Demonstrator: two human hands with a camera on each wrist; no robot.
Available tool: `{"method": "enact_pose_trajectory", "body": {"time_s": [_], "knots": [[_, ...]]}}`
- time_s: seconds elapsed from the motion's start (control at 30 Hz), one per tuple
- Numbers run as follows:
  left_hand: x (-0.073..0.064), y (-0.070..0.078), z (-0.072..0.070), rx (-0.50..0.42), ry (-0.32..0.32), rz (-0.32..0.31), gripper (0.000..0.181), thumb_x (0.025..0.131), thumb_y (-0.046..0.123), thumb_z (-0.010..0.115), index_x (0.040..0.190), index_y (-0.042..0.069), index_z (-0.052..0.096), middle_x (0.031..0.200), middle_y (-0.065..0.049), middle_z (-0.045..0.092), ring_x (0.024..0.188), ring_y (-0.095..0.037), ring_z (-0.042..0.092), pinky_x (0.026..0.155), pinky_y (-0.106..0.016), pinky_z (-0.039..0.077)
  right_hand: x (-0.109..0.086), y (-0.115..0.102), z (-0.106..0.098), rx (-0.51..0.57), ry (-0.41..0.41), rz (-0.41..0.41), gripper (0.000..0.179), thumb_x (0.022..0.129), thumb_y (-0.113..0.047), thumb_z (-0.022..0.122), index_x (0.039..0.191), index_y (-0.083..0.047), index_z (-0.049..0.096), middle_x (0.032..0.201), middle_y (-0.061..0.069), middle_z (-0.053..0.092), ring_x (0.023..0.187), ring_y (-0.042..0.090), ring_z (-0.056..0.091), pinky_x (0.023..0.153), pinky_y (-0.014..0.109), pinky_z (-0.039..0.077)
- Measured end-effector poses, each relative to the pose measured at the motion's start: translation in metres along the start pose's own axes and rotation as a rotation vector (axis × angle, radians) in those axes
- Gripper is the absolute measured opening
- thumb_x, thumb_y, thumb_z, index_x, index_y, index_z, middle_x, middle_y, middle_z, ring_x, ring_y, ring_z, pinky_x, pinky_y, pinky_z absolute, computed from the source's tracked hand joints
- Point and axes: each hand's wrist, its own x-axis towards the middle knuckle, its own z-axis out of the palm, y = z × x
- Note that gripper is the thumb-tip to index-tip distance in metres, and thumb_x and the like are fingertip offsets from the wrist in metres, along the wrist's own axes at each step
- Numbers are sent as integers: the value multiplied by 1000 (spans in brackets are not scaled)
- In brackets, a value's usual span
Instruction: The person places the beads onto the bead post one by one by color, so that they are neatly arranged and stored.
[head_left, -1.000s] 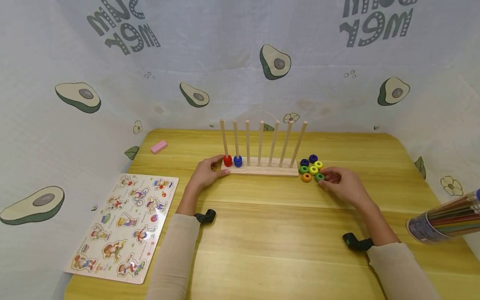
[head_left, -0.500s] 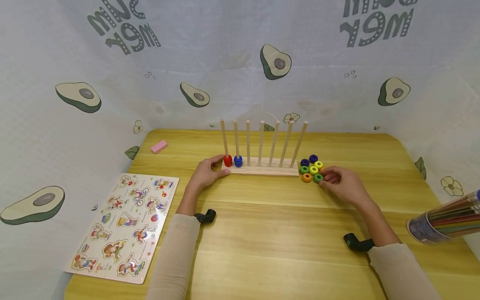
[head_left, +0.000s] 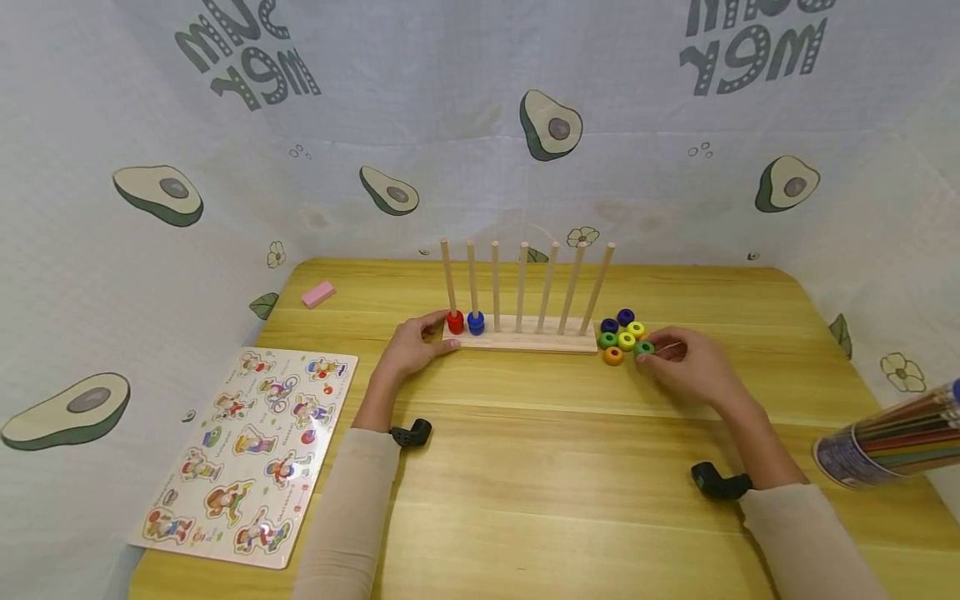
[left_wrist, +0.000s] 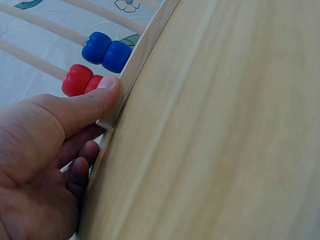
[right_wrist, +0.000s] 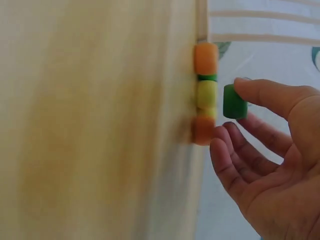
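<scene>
Puzzle board: Farthest left lay a flat pale board with brightly printed figures (head_left: pixel 247 454), well apart from both hands; we saw little risk there.
Left hand: Our left hand (head_left: pixel 409 346) was closed round the rack's left end, thumb on its front face. If that grip slackened, we judged, a bumped peg could skew the whole stand.
Rack: The pale wooden rack with seven upright round pegs (head_left: pixel 525 342) stood on the yellow wood-grain table (head_left: pixel 525 475). Two round red beads (head_left: pixel 455 322) sat on its leftmost peg and two round blue beads (head_left: pixel 476 323) on the next; the other five were bare. Tipping it could loosen those four.
Loose beads: Just beyond the right end sat a cluster of purple, green, yellow and orange beads (head_left: pixel 626 341). Our lower fingertips were close to an orange one, touching or not we could not tell; a careless sweep might scatter them.
Green bead: One barrel-shaped green bead (right_wrist: pixel 234 102) was up off the table, in our pinch. Being small and rounded, it could slip out and roll.
Right hand: Our right hand (head_left: pixel 693 367) held it between thumb and finger, the other fingers loosely bent; uneven pressure could turn its hole askew.
</scene>
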Motion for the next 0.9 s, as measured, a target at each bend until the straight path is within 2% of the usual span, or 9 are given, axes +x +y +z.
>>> {"method": "enact_pose_trajectory", "body": {"time_s": [0.07, 0.13, 0.3, 0.4, 0.53, 0.63, 0.8, 0.9], "knots": [[0, 0, 0, 5, 1, 3, 65, 91, 39, 79, 151, 28, 55, 146, -12, 59, 127, -31, 57, 109, -51, 47, 0, -6, -8, 9, 35, -20, 45, 99, -36, 70, 128, -1, 65, 116, 23, 69, 102, 36, 67, 77, 21, 51], [0, 0, 0, 7, 2, 5, 65, 91, 39, 79, 151, 27, 55, 146, -13, 60, 126, -31, 57, 108, -51, 47, 0, -15, -17, 19, 77, -46, 45, 100, -34, 69, 129, -1, 65, 116, 23, 69, 100, 32, 67, 74, 15, 49], [0, -1, -1, 4, -1, 2, 67, 91, 40, 80, 152, 27, 54, 146, -13, 59, 126, -32, 57, 108, -51, 47, 2, -46, -38, 50, 197, -99, 42, 100, -32, 69, 130, -4, 66, 111, 18, 69, 89, 1, 59, 75, 6, 43], [0, -1, -1, 3, -5, 3, 67, 91, 40, 80, 152, 27, 54, 146, -13, 59, 127, -32, 57, 108, -51, 47, 5, -68, -47, 89, 264, -137, 40, 99, -31, 70, 130, -5, 67, 108, 12, 68, 87, -8, 54, 79, 4, 41], [0, -2, -1, 6, -6, 6, 67, 91, 41, 80, 151, 27, 55, 146, -13, 59, 126, -32, 57, 108, -51, 48, 11, -96, -53, 156, 321, -208, 36, 98, -27, 72, 128, -7, 69, 106, 0, 65, 92, -4, 57, 81, 4, 42], [0, -2, -1, 5, -4, 7, 66, 91, 40, 80, 151, 27, 55, 146, -12, 59, 126, -32, 57, 108, -51, 48, 17, -117, -53, 201, 321, -254, 33, 97, -24, 73, 126, -7, 70, 106, -5, 64, 93, 0, 59, 82, 6, 44], [0, -2, -1, 10, 0, 13, 66, 92, 40, 79, 152, 27, 54, 147, -12, 59, 126, -31, 57, 108, -50, 48, 32, -152, -47, 221, 269, -319, 32, 98, -22, 71, 126, -8, 70, 110, 2, 66, 95, 7, 59, 86, 10, 45], [0, -1, 0, 10, -1, 15, 66, 92, 40, 79, 152, 28, 54, 147, -12, 59, 127, -31, 57, 108, -51, 48, 42, -168, -42, 211, 243, -342, 31, 99, -24, 70, 126, -9, 71, 111, 6, 68, 97, 12, 59, 86, 17, 46]]}}
